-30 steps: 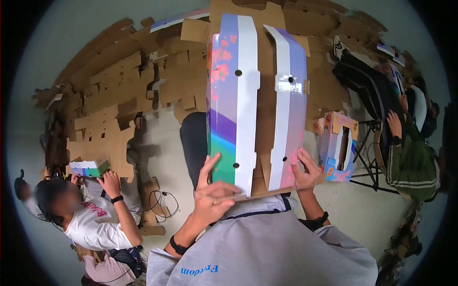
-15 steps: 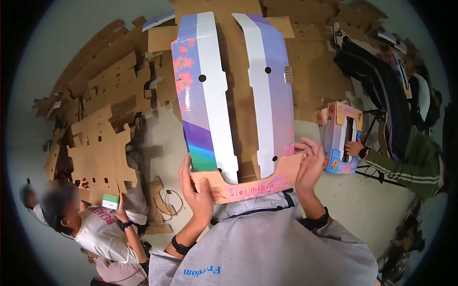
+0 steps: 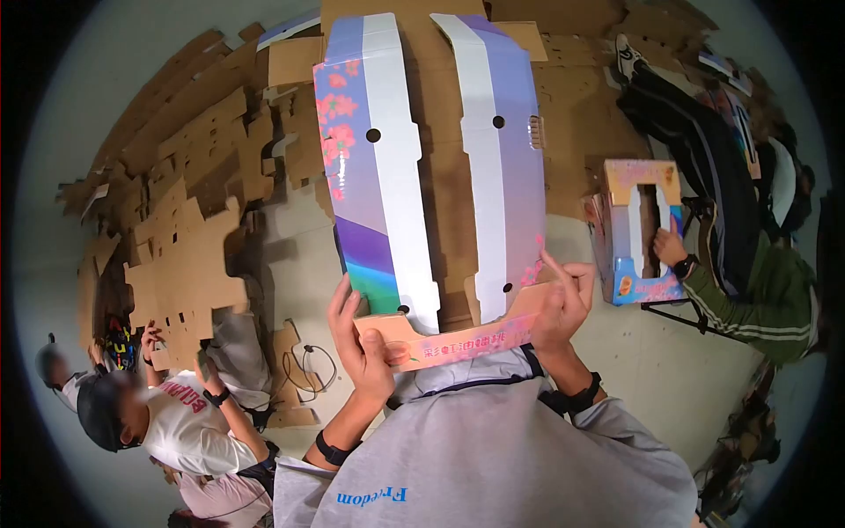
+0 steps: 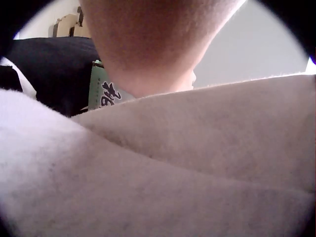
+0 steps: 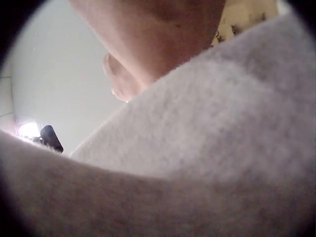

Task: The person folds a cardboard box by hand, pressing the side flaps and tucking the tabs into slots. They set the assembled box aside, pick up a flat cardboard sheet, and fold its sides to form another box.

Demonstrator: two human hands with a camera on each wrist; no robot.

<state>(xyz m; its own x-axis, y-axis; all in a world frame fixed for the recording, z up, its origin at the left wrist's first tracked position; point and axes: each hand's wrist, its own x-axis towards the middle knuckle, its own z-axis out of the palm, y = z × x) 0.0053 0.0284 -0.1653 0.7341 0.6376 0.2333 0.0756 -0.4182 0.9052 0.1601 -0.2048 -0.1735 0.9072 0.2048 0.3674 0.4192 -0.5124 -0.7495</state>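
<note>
A long printed cardboard box (image 3: pixel 370 176) with pink flowers and white inner flaps lies lengthwise before the wearer in the head view. Its near end panel (image 3: pixel 466 345) stands up with Chinese lettering. My left hand (image 3: pixel 359 343) grips the panel's left corner, thumb on the printed face and fingers along the side. At the right corner, my right hand (image 3: pixel 565 308) holds the panel, with a finger extended along the box side. Both wrist views show mostly grey cloth and part of a hand or forearm; the fingers' contact is hidden there.
Flattened cardboard (image 3: pixel 189 264) covers much of the floor. A person in a white shirt (image 3: pixel 189 422) sits at the left. On the right a green sleeve (image 3: pixel 748 308) reaches to a finished-looking box (image 3: pixel 623 238) beside a black stand. A cable (image 3: pixel 308 378) lies on the floor.
The near end panel has come up from folded down to standing, lettering showing. The box shifted left in view. My left fingers moved from the flap to the corner; my right hand now grips the panel.
</note>
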